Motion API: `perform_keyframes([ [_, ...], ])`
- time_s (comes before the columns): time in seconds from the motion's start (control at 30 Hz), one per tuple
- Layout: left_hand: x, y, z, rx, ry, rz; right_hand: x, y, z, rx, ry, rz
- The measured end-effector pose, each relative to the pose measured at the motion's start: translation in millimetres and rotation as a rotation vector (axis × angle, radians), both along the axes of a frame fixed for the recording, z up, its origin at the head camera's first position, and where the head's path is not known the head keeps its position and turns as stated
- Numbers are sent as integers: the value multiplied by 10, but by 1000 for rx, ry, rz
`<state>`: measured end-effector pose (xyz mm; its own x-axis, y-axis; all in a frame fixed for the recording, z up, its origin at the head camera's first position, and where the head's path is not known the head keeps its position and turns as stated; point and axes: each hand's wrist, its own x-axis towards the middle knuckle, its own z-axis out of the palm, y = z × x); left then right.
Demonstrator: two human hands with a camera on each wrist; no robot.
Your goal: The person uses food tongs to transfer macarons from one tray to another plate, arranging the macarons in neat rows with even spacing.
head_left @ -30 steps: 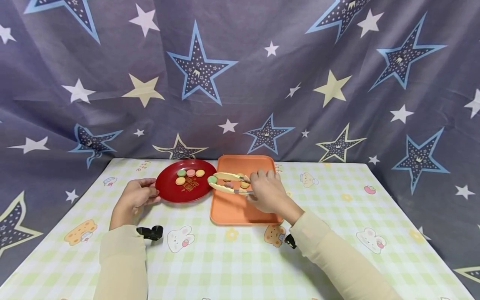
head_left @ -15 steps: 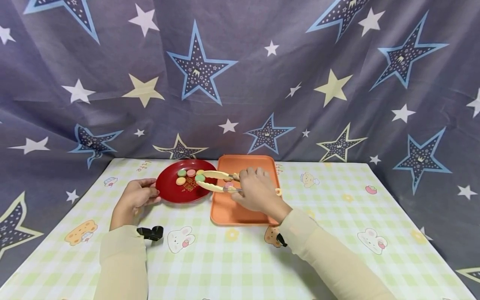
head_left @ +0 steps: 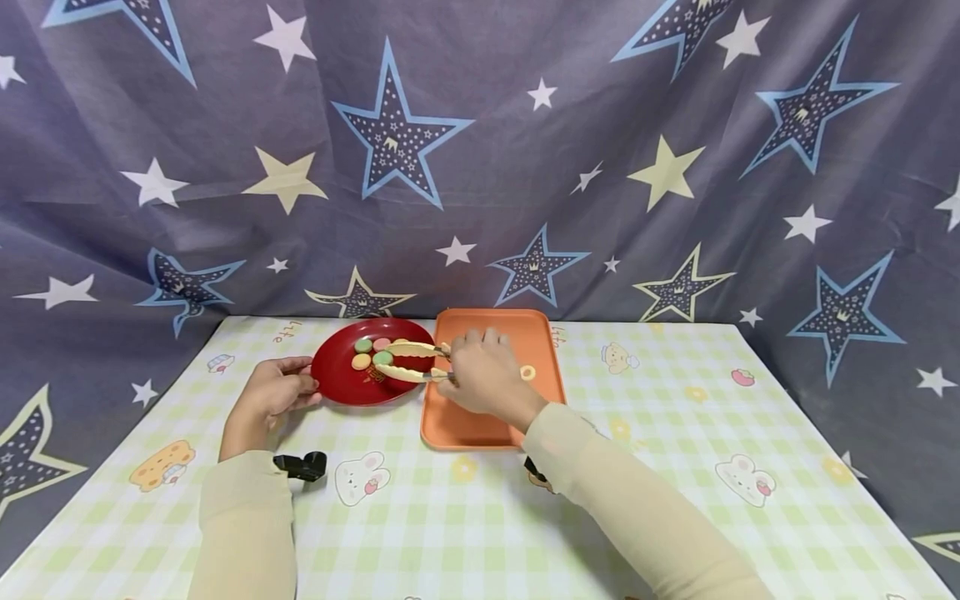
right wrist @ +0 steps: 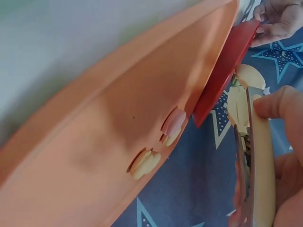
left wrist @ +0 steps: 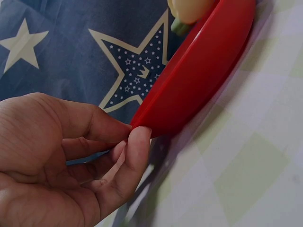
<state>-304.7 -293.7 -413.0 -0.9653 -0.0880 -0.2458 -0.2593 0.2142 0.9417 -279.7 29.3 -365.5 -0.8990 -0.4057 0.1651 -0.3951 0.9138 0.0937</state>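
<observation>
My left hand pinches the rim of a red plate between thumb and fingers; the left wrist view shows this grip close up. My right hand grips cream-coloured tongs, whose tips reach over the plate. Between those tips is a green macaron, close over the plate's middle. Around it lie another green macaron, a pink macaron and a yellow macaron. The tongs' upper arm mostly covers a second yellow one.
An orange tray stands right against the plate's right side, under my right hand. In the right wrist view it holds a pink macaron and yellow pieces. A patterned checked cloth covers the table; a starry curtain hangs behind.
My right hand has moved left, carrying the green macaron in the tongs from the tray's left edge to over the plate's middle. The left hand and plate have stayed put.
</observation>
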Motion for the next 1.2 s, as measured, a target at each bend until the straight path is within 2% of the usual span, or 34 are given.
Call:
perform_keyframes([
  [0.2, -4, 0, -2, 9, -4, 6, -55, -125, 1, 17, -23, -19],
  [0.43, -14, -9, -17, 8, 3, -5, -95, -213, -36, 51, -6, -18],
  [0.67, -23, -4, -14, 0, -12, 11, -122, -263, -73, 77, -7, -31],
  [1.2, -27, -15, -19, 7, -1, 3, -139, -223, -109, 24, -42, -60],
])
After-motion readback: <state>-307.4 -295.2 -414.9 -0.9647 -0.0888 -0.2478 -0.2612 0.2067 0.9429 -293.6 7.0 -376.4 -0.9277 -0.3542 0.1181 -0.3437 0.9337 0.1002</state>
